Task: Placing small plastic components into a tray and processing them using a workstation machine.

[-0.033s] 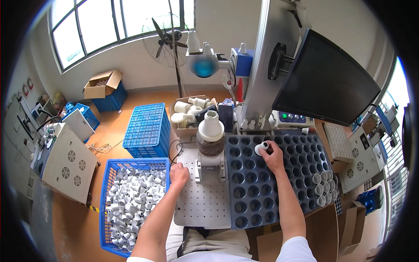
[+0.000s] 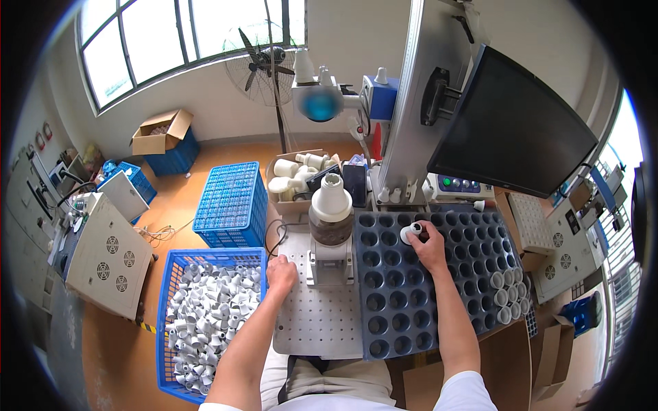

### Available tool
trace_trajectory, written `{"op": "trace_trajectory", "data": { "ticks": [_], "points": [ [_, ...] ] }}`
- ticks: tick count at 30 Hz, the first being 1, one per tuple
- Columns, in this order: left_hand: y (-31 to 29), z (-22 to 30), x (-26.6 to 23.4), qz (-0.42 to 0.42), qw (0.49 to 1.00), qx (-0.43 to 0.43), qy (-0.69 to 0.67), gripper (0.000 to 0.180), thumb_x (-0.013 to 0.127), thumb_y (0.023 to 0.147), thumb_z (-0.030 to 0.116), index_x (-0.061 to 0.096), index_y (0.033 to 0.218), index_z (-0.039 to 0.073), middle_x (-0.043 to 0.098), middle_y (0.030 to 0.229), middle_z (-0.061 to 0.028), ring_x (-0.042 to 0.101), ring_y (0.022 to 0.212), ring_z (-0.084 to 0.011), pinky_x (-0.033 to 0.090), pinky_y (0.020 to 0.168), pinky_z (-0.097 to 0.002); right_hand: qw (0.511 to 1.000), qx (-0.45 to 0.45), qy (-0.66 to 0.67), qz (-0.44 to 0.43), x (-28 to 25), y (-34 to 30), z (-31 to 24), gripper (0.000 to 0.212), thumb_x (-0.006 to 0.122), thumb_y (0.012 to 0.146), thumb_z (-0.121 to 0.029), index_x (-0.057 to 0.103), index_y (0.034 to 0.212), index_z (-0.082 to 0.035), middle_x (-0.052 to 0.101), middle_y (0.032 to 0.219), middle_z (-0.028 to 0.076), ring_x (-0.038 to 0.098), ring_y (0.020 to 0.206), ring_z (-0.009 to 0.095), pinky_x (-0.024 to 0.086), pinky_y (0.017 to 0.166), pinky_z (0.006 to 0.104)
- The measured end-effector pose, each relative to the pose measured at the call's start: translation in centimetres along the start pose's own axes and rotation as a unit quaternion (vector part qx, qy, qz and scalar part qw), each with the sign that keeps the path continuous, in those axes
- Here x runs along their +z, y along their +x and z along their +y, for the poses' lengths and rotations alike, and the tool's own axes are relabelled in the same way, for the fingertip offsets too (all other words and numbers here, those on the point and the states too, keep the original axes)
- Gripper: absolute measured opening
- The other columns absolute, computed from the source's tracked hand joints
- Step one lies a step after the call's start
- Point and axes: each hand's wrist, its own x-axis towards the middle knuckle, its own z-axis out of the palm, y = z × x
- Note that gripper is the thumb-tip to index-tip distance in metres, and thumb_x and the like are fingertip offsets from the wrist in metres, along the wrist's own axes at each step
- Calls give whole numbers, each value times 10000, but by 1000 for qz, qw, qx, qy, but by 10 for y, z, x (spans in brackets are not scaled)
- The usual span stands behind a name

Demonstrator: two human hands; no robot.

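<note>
My right hand (image 2: 432, 249) grips a small white cone-shaped cup (image 2: 408, 236) with a dark opening at its top, over the far part of the dark tray (image 2: 384, 312). That tray has rows of round pockets. At the left edge of the perforated metal plate (image 2: 317, 319), my left hand (image 2: 282, 275) is closed; whatever its curled fingers hold, if anything, is hidden. Between my hands, a white cone-shaped piece sits on top of a fixture (image 2: 332, 236) on the plate. Many similar white cups (image 2: 209, 315) lie loose in the blue basket (image 2: 164, 322) beside my left forearm.
Several white ring-shaped pieces (image 2: 508, 294) fill pockets at the tray's right. A marking head with a blue lens (image 2: 321, 107) hangs above the fixture. A black monitor (image 2: 514, 123) leans in at the right. Behind the basket stand blue crates (image 2: 232, 198) and a carton of white parts (image 2: 295, 175).
</note>
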Motion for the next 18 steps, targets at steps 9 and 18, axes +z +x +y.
{"op": "trace_trajectory", "data": {
  "ticks": [9, 18],
  "points": [
    [1, 9, -8, -9, 1000, -14, 6, 341, 471, 821, 198, 629, 986, -55, 620, 1063, -253, 559, 1051, -387, 435, 942, -450, 1000, 0, 14, 7, -2, 2, -1, 307, 741, 768, -167, 611, 996, -7, 662, 870, 74, 624, 779, 143, 494, 737, 277],
    [0, 5, -5, 1, 1000, -13, 5, 337, 478, 819, 197, 631, 981, -57, 624, 1049, -258, 569, 1047, -376, 441, 940, -442, 1000, 12, 23, 6, -3, 1, -3, 312, 738, 775, -180, 612, 1003, -7, 671, 876, 78, 628, 787, 147, 494, 739, 279]
  ]
}}
